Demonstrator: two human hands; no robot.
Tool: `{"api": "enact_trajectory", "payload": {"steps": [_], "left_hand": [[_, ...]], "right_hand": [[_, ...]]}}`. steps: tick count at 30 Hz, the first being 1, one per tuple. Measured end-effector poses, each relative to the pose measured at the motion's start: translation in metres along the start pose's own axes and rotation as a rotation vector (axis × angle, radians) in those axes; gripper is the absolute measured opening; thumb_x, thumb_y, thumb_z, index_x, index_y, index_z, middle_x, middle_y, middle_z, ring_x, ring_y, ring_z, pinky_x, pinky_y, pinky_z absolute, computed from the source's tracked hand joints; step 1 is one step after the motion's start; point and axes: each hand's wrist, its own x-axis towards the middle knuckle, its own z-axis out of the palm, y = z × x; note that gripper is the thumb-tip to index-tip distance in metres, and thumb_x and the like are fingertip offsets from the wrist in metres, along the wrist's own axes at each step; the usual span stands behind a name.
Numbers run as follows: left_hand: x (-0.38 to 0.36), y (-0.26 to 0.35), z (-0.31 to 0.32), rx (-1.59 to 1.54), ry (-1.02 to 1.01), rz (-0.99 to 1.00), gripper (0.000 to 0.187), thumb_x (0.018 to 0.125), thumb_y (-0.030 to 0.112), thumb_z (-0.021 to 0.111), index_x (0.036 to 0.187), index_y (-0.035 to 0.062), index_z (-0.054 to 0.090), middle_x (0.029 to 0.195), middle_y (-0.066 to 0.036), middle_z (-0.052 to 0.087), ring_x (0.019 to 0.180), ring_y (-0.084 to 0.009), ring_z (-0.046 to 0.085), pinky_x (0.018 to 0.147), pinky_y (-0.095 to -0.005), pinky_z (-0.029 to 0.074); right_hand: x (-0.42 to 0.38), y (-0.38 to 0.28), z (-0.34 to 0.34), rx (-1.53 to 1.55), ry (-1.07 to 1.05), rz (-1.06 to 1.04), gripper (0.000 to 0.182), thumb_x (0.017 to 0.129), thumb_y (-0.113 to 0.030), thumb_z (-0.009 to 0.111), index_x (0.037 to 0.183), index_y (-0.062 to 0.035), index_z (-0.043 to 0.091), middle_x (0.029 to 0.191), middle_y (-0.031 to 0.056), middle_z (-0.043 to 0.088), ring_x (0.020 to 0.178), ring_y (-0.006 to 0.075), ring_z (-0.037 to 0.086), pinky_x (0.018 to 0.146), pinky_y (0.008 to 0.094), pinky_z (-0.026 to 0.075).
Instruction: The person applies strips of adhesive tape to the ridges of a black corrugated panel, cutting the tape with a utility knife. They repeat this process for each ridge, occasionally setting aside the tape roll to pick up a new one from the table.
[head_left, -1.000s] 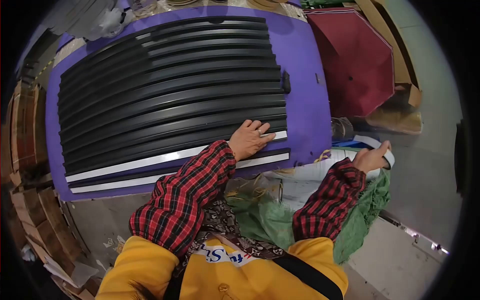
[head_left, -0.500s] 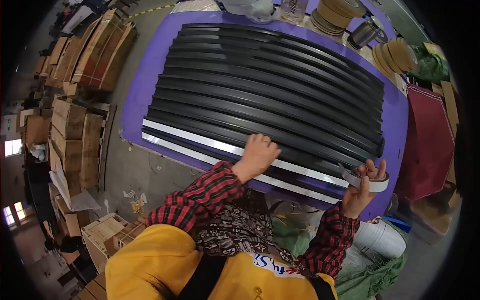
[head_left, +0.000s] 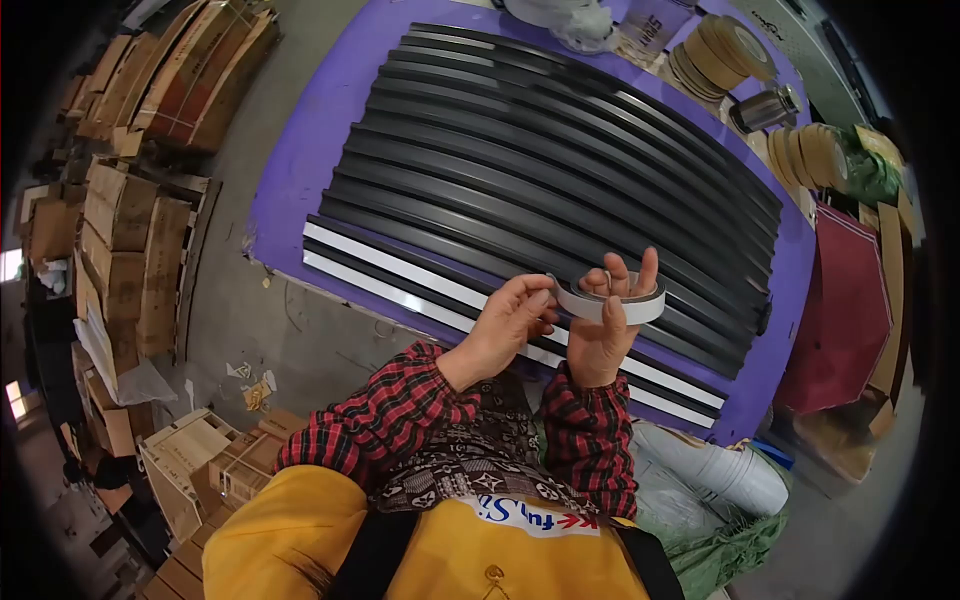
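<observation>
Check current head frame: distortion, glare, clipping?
Head view: strong fisheye, purple table edges bowed, frame corners black; head view: pale glare streaks along the black strips, hot spot on the lower white strip; head view: window patch at far left blown out; head view: tape roll outline readable.

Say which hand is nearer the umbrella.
Right. The right hand, holding the tape, is left of the umbrella; the left hand, at the tape's left side, is farther from it.
</observation>
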Motion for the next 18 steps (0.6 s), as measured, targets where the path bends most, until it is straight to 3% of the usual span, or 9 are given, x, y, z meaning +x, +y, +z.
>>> {"api": "enact_trajectory", "payload": {"steps": [3,5,6,8,11,12,14,16,18], "left_hand": [[-0.001,0.004,-0.017,0.105,0.209,0.012,0.038,0.090,0.024,0.047,0.121,0.0053,0.036,0.105,-0.004,0.048,0.091,-0.0122,0.050,0.075,-0.0260,0.043],[-0.001,0.010,-0.035,-0.116,0.058,-0.091,0.028,0.089,0.020,0.048,0.112,0.0039,0.045,0.100,-0.003,0.050,0.088,-0.0112,0.051,0.071,-0.0249,0.044],[-0.005,0.017,-0.040,-0.131,-0.067,-0.095,0.020,0.088,0.018,0.050,0.101,0.0030,0.052,0.089,-0.002,0.053,0.080,-0.0098,0.053,0.065,-0.0228,0.045],[-0.012,0.020,-0.048,-0.080,-0.041,-0.017,0.017,0.088,0.016,0.051,0.098,0.0032,0.055,0.077,-0.001,0.055,0.070,-0.0082,0.054,0.060,-0.0212,0.045],[-0.026,0.046,-0.074,0.159,0.181,0.078,0.012,0.084,0.011,0.055,0.090,0.0020,0.058,0.068,0.000,0.056,0.060,-0.0071,0.053,0.054,-0.0197,0.044],[-0.030,0.057,-0.099,0.231,0.227,0.125,0.012,0.082,0.011,0.057,0.089,0.0009,0.059,0.068,-0.001,0.057,0.058,-0.0071,0.053,0.054,-0.0205,0.044],[-0.040,0.094,-0.153,0.538,0.459,0.220,0.014,0.081,0.011,0.057,0.091,-0.0002,0.060,0.068,-0.001,0.057,0.058,-0.0069,0.053,0.054,-0.0213,0.045],[-0.045,0.130,-0.211,0.615,0.575,0.256,0.016,0.080,0.009,0.057,0.093,-0.0010,0.059,0.070,-0.001,0.057,0.059,-0.0067,0.052,0.054,-0.0201,0.044],[-0.042,0.159,-0.237,0.720,0.638,0.185,0.017,0.078,0.009,0.058,0.092,-0.0001,0.059,0.068,0.000,0.056,0.057,-0.0070,0.051,0.051,-0.0212,0.041]], "right_hand": [[-0.006,0.009,0.013,0.078,-0.003,0.037,0.069,0.080,-0.017,0.057,0.136,-0.0169,0.018,0.114,0.0061,0.048,0.095,0.0132,0.049,0.087,0.0296,0.039],[-0.009,0.015,0.015,0.131,-0.006,0.058,0.069,0.080,-0.017,0.057,0.136,-0.0172,0.017,0.114,0.0060,0.048,0.094,0.0133,0.049,0.087,0.0299,0.039],[-0.010,0.018,0.018,0.130,-0.005,0.069,0.069,0.080,-0.017,0.057,0.136,-0.0175,0.016,0.114,0.0065,0.048,0.094,0.0134,0.049,0.087,0.0302,0.040],[-0.012,0.021,0.019,0.125,-0.005,0.065,0.070,0.080,-0.017,0.057,0.136,-0.0164,0.017,0.114,0.0074,0.048,0.095,0.0136,0.049,0.087,0.0309,0.040],[-0.009,0.006,0.010,0.042,0.026,-0.105,0.070,0.080,-0.017,0.056,0.137,-0.0144,0.015,0.118,0.0116,0.045,0.099,0.0193,0.050,0.089,0.0334,0.039],[-0.007,-0.007,-0.008,0.070,0.007,-0.190,0.067,0.082,-0.020,0.054,0.136,-0.0131,0.015,0.119,0.0132,0.044,0.103,0.0221,0.049,0.093,0.0361,0.036],[-0.013,-0.038,-0.052,0.090,0.173,-0.230,0.065,0.084,-0.024,0.052,0.136,-0.0110,0.015,0.120,0.0151,0.044,0.102,0.0242,0.050,0.097,0.0386,0.033],[-0.021,-0.052,-0.086,0.103,0.197,-0.235,0.064,0.085,-0.026,0.050,0.136,-0.0097,0.016,0.118,0.0151,0.046,0.101,0.0250,0.051,0.098,0.0394,0.032],[-0.026,-0.048,-0.114,-0.317,0.217,-0.187,0.060,0.085,-0.022,0.048,0.135,-0.0091,0.018,0.113,0.0151,0.049,0.100,0.0246,0.052,0.098,0.0394,0.033]]}}
